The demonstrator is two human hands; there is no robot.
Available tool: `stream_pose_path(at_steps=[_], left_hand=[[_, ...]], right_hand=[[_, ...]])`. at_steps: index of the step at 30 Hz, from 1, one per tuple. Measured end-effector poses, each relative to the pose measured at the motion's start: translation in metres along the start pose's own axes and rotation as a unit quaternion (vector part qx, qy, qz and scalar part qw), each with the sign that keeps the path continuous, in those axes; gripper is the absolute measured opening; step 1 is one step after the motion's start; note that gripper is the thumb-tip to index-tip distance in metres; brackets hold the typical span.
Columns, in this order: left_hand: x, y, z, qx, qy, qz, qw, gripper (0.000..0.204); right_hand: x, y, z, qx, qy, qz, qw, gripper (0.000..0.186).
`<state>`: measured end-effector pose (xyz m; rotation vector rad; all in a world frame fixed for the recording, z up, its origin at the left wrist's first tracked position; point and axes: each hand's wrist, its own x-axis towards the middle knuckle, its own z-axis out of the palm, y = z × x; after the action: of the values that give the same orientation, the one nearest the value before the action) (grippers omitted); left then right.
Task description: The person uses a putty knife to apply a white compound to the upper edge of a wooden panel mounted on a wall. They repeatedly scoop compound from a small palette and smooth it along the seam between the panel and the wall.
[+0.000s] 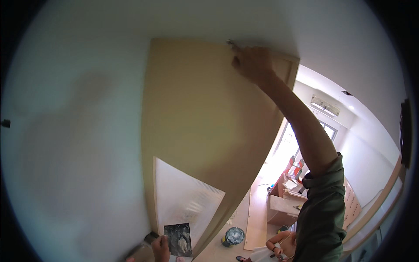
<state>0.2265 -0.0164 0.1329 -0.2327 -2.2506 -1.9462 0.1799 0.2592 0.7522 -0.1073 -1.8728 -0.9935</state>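
Green sleeve (325, 209) nearest, the right hand (255, 62), its grip unclear, meets the top of the tan panel (196, 105), while well below-left the left hand (161, 250) pinches a dark board (176, 231), long side upright.

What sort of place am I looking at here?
Probably an indoor room under renovation: a black board smeared with something pale in the left hand, a white-smeared bucket, and a wall-mounted air conditioner beyond.
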Motion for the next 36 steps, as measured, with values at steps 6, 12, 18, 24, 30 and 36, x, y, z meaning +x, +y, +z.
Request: stream_pose_path(at_steps=[6, 12, 18, 24, 30, 36], left_hand=[[-0.008, 0.034, -0.004, -0.025, -0.047, -0.037, 0.998, 0.038], [-0.010, 0.090, 0.004, -0.039, -0.071, 0.008, 0.997, 0.035], [0.002, 0.065, 0.002, -0.078, -0.077, 0.030, 0.994, 0.030], [0.014, 0.076, 0.011, -0.175, -0.134, -0.024, 0.975, 0.025], [0.004, 0.117, -0.001, -0.215, -0.168, -0.044, 0.961, 0.029], [-0.009, 0.125, 0.013, -0.171, -0.189, -0.056, 0.965, 0.027]], right_hand=[[-0.039, 0.041, -0.013, -0.077, 0.128, -0.025, 0.989, 0.040], [-0.076, 0.070, -0.049, -0.089, 0.013, 0.029, 0.996, 0.027], [-0.150, 0.003, -0.068, 0.096, -0.002, 0.004, 0.995, 0.047], [-0.276, -0.090, -0.094, 0.523, -0.216, 0.164, 0.808, 0.040], [-0.414, -0.174, -0.074, 0.693, -0.231, 0.186, 0.658, 0.043], [-0.433, -0.195, -0.100, 0.731, -0.284, 0.222, 0.579, 0.046]])
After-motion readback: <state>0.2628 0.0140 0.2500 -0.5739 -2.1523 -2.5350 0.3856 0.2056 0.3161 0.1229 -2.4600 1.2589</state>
